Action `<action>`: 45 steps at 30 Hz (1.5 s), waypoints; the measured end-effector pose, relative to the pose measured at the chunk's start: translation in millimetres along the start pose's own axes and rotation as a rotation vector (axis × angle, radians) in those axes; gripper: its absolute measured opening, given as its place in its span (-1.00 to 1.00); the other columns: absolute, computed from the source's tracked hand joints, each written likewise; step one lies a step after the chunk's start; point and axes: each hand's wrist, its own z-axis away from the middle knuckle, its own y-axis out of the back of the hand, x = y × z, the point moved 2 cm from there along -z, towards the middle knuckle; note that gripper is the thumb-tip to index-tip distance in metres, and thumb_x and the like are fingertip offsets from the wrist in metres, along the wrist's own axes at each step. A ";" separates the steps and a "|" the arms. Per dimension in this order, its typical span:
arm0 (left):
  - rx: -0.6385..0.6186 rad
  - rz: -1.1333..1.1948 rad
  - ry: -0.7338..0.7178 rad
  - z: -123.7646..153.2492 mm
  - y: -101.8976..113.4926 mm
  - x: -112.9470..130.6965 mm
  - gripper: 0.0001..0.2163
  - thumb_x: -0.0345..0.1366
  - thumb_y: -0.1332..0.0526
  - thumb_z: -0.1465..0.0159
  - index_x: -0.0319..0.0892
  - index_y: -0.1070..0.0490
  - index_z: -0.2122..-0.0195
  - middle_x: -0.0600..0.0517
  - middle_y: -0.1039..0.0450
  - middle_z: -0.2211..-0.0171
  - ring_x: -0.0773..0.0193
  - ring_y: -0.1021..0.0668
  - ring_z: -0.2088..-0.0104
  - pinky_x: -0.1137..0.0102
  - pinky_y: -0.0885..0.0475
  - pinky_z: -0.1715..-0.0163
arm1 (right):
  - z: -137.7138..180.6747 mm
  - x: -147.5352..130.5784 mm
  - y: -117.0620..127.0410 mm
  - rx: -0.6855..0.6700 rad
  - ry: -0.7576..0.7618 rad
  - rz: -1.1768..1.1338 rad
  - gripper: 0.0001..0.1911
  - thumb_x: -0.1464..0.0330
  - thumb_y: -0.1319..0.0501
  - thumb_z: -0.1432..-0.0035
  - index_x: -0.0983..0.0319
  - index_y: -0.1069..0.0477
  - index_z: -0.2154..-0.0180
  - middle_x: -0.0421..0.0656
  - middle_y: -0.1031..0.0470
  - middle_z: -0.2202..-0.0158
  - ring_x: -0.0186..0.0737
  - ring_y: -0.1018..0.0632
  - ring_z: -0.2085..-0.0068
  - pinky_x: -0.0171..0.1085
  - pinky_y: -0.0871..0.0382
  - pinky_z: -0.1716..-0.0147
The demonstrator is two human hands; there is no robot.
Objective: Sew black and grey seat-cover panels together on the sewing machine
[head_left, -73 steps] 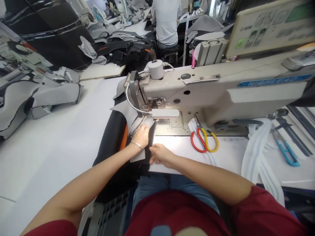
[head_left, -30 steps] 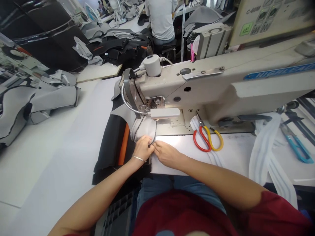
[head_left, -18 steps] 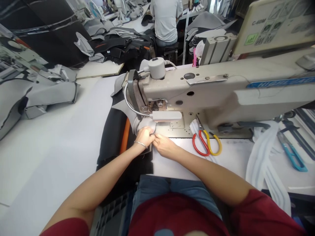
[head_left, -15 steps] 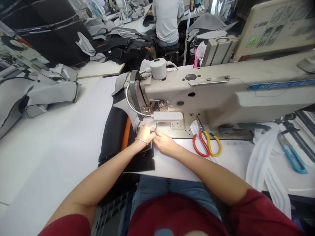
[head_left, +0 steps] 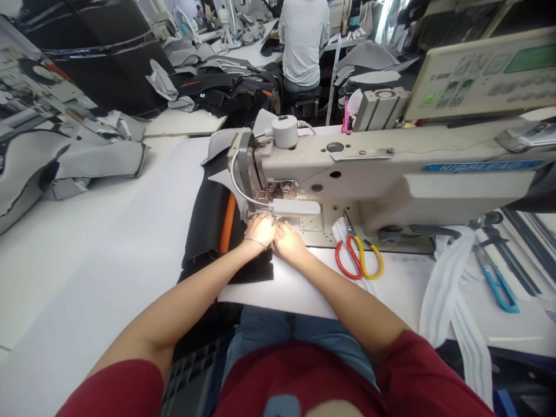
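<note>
At the needle end of a sewing machine (head_left: pixel 369 168), my two hands work side by side under a small white lamp (head_left: pixel 296 207). My left hand (head_left: pixel 260 229), with a bracelet at its wrist, is closed on a grey and black fabric piece (head_left: pixel 204 217) with an orange stripe (head_left: pixel 228 223). Close beside it, my right hand (head_left: pixel 289 243) has curled fingers pinching the near edge of the same piece. The fingertips and the edge between them are partly hidden. Part of the fabric passes to the left of the machine head, and a black flap hangs toward me.
Scissors with red and yellow handles (head_left: pixel 359 255) lie right of my hands. Farther right are white webbing strips (head_left: pixel 447 289) and blue-handled snips (head_left: pixel 499 286). Grey sewn pieces (head_left: pixel 99 159) lie on the left table. A person in a white shirt (head_left: pixel 304 43) sits beyond the machine.
My left hand has turned flatter over the fabric, and both hands have drawn in nearer the needle. The black flap has shifted slightly away from me. The head view has tilted slightly.
</note>
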 end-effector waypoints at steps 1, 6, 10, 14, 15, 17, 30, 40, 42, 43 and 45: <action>-0.011 -0.019 -0.009 2.8 2.7 -0.1 -0.86 -0.39 -0.05 -0.06 -0.23 -0.38 0.53 -0.08 -0.40 0.41 0.13 -0.41 0.30 0.29 -0.29 0.26 | 1.5 -3.8 2.3 -0.003 -0.052 0.031 -0.79 0.50 0.04 -0.09 0.39 -0.34 0.32 0.01 -0.36 0.34 -0.10 -0.28 0.20 -0.10 -0.17 0.19; -0.086 0.112 -0.054 13.0 2.8 -10.2 -0.81 -0.40 -0.04 -0.09 -0.17 -0.46 0.46 -0.01 -0.41 0.44 0.24 -0.43 0.35 0.37 -0.32 0.26 | 11.0 -25.5 16.8 0.025 -0.039 0.102 -0.78 0.50 0.08 -0.11 0.36 -0.32 0.38 0.01 -0.32 0.41 -0.15 -0.29 0.36 -0.18 -0.16 0.42; -0.053 0.291 -0.035 17.4 -8.3 -19.4 -0.82 -0.36 -0.08 -0.10 -0.14 -0.48 0.36 0.03 -0.39 0.44 0.31 -0.43 0.38 0.43 -0.35 0.28 | 16.7 -37.0 14.1 0.007 0.203 0.084 -0.72 0.55 0.15 -0.13 0.42 -0.32 0.30 0.04 -0.33 0.38 -0.16 -0.31 0.32 -0.17 -0.19 0.34; -0.027 0.323 -0.056 17.1 -15.0 -20.8 -0.83 -0.37 -0.09 -0.11 -0.16 -0.48 0.39 0.03 -0.36 0.47 0.33 -0.41 0.41 0.44 -0.36 0.32 | 15.4 -39.5 2.2 -0.070 0.302 0.089 -0.68 0.60 0.15 -0.11 0.46 -0.36 0.31 0.08 -0.37 0.37 -0.16 -0.35 0.30 -0.19 -0.25 0.32; -0.026 0.306 -0.064 15.6 -15.2 -20.5 -0.83 -0.37 -0.09 -0.11 -0.16 -0.48 0.40 0.03 -0.35 0.47 0.32 -0.41 0.40 0.44 -0.35 0.32 | 13.6 -38.5 -0.3 -0.081 0.289 0.088 -0.68 0.60 0.15 -0.11 0.46 -0.37 0.31 0.07 -0.37 0.38 -0.16 -0.36 0.30 -0.20 -0.27 0.34; -0.032 0.256 -0.075 10.7 -14.4 -19.5 -0.83 -0.38 -0.09 -0.11 -0.17 -0.48 0.41 0.01 -0.36 0.45 0.29 -0.41 0.37 0.42 -0.34 0.29 | 9.1 -35.6 -3.2 -0.080 0.248 0.097 -0.67 0.59 0.14 -0.11 0.45 -0.38 0.30 0.08 -0.39 0.35 -0.15 -0.37 0.29 -0.21 -0.29 0.36; 0.026 0.206 -0.344 11.6 -4.3 -28.0 -0.84 -0.41 -0.07 -0.12 -0.19 -0.44 0.49 0.02 -0.38 0.49 0.31 -0.39 0.39 0.45 -0.33 0.33 | 7.7 -82.4 11.0 -0.158 0.315 0.201 -0.70 0.57 0.03 -0.05 0.56 -0.38 0.22 0.27 -0.40 0.25 0.00 -0.42 0.23 0.00 -0.23 0.25; 0.188 0.255 -0.727 21.4 -12.1 -36.9 -0.78 -0.41 0.00 -0.21 -0.24 -0.43 0.45 0.01 -0.39 0.51 0.37 -0.38 0.43 0.48 -0.35 0.36 | -12.0 -101.5 -25.0 -0.212 0.177 0.034 -0.70 0.55 0.02 -0.06 0.33 -0.43 0.24 0.05 -0.46 0.30 -0.04 -0.44 0.25 0.04 -0.22 0.22; 0.159 0.221 -0.751 22.1 -12.8 -35.9 -0.77 -0.42 0.02 -0.21 -0.24 -0.43 0.43 0.00 -0.39 0.51 0.37 -0.38 0.41 0.49 -0.34 0.36 | -9.1 -101.0 -24.1 -0.224 0.175 0.038 -0.70 0.54 0.02 -0.06 0.33 -0.43 0.24 0.05 -0.46 0.28 -0.04 -0.44 0.25 0.06 -0.21 0.21; 0.136 0.198 -0.757 22.4 -12.6 -36.1 -0.76 -0.43 0.03 -0.21 -0.24 -0.43 0.42 0.00 -0.39 0.51 0.37 -0.38 0.40 0.49 -0.34 0.37 | -8.2 -100.7 -23.6 -0.233 0.172 0.038 -0.70 0.54 0.03 -0.06 0.33 -0.43 0.25 0.05 -0.46 0.29 -0.05 -0.44 0.26 0.06 -0.21 0.21; 0.075 0.144 -0.765 23.2 -11.0 -37.4 -0.75 -0.43 0.04 -0.22 -0.22 -0.44 0.40 0.00 -0.38 0.49 0.36 -0.37 0.39 0.51 -0.32 0.38 | -7.4 -100.3 -22.6 -0.255 0.168 0.038 -0.71 0.55 0.03 -0.06 0.33 -0.44 0.30 0.02 -0.47 0.35 -0.07 -0.45 0.31 0.06 -0.23 0.23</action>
